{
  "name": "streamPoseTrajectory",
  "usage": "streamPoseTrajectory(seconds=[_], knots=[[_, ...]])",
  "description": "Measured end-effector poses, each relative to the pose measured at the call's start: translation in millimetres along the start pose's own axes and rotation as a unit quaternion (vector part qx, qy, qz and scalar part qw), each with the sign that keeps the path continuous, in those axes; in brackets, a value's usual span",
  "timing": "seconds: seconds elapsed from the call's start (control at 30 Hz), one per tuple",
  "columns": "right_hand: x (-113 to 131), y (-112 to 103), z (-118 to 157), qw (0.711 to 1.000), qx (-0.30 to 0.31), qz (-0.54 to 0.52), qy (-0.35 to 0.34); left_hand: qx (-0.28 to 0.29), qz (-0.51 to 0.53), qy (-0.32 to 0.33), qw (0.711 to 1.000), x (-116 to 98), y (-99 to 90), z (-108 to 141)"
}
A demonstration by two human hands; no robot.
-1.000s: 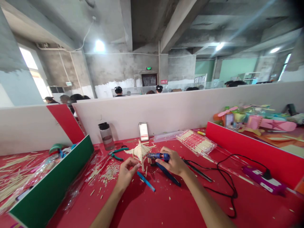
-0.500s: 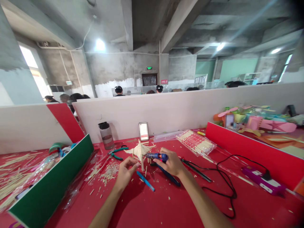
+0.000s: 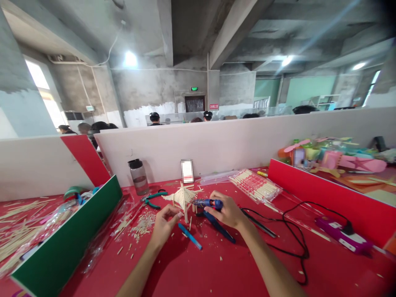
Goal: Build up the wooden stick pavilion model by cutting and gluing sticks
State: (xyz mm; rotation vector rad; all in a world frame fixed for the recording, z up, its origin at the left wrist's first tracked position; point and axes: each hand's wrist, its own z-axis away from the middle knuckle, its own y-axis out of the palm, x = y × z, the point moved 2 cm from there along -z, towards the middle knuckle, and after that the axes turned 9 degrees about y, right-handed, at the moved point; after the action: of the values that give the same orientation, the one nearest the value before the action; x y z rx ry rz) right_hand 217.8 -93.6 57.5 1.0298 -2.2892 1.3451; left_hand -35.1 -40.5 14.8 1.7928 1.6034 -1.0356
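On the red table, a model built of pale wooden sticks [image 3: 183, 198] stands near the centre, with a peaked, roof-like top. My left hand [image 3: 165, 222] is closed at its lower left side, thumb and fingertips pinched together; what lies between them is too small to make out. Wrapped round a blue glue gun [image 3: 213, 203], my right hand [image 3: 228, 210] is just right of the model, and the nozzle points left at it. A blue pen [image 3: 189, 236] lies below the model, and a dark blue-handled tool [image 3: 219, 227] lies under the right hand.
Green-handled pliers [image 3: 152, 199] and a bottle [image 3: 138, 177] are at the left, near wood scraps [image 3: 142, 225]. A phone [image 3: 187, 171] leans on the white partition [image 3: 235, 142]. Bagged sticks [image 3: 255, 185], a black cable [image 3: 291, 227] and a purple power strip [image 3: 343, 236] lie at the right.
My right hand has moved slightly right with the glue gun, and the nozzle has drawn back a little from the model. My left hand has barely moved.
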Motion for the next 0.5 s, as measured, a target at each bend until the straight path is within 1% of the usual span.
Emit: streamPoseTrajectory(seconds=[0.1,0.23,0.5], knots=[[1.1,0.1,0.0,1.0,0.007,-0.006,-0.012,0.004,0.0,0.0,1.0,-0.1,0.4,0.0],[0.7,2.9,-0.4,1.0,-0.003,-0.004,-0.012,0.003,-0.002,0.007,1.0,-0.2,0.2,-0.5],[-2.9,5.8,-0.8,1.0,-0.018,-0.006,0.009,-0.001,-0.002,0.005,1.0,-2.5,1.3,-0.3]])
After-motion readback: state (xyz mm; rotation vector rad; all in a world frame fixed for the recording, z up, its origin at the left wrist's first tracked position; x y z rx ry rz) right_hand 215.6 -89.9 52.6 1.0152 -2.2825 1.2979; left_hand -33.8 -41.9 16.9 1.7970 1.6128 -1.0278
